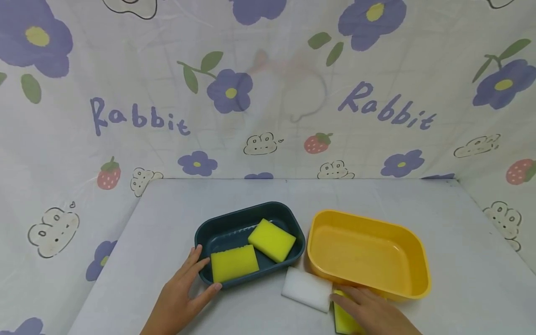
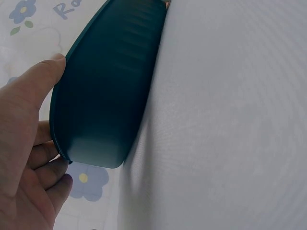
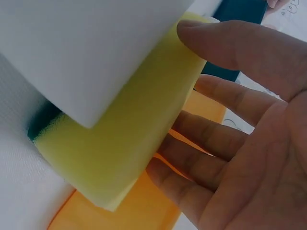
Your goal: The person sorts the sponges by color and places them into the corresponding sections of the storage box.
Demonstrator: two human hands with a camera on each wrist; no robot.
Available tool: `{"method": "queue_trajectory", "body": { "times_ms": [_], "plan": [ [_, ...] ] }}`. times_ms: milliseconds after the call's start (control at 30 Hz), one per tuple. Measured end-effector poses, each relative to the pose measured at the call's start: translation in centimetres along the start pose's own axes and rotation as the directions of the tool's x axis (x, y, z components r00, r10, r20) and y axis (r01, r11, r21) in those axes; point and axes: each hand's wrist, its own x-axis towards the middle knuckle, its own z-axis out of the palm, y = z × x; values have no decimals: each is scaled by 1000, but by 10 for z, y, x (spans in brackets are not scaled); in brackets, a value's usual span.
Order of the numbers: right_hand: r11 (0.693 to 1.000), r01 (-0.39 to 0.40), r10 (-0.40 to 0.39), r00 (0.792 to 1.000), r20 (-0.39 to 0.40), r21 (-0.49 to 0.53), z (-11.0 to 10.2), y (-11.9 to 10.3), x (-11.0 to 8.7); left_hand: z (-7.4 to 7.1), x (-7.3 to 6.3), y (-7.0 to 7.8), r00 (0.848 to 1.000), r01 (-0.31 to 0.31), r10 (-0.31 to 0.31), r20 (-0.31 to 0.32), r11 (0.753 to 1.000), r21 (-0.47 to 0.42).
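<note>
My left hand [image 1: 177, 291] holds the near left corner of a dark teal plastic tub [image 1: 228, 218], thumb and fingers spread along its rim. Two yellow sponges [image 1: 234, 264] lie inside this tub. In the left wrist view the thumb is on the rim and the other fingers bend round the corner. My right hand [image 1: 370, 309] grips a yellow scouring sponge [image 3: 124, 129] with a dark green side, near the front edge of the yellow tub [image 1: 364, 258]. Beside it lies a white sponge [image 1: 307, 289], which hides part of the yellow one in the right wrist view.
The tubs stand side by side on a white-covered table [image 1: 176, 200], the yellow one to the right. Behind and at both sides hangs a printed cloth [image 1: 268, 111] with flowers, strawberries and rabbits.
</note>
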Motion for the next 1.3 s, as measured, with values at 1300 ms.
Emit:
{"method": "queue_trajectory", "body": {
  "times_ms": [1300],
  "plan": [
    [998,56,-56,998,-33,0,-10,-1,-9,2,0,-2,1000,4,-4,-11,1000,1]
  ]
}}
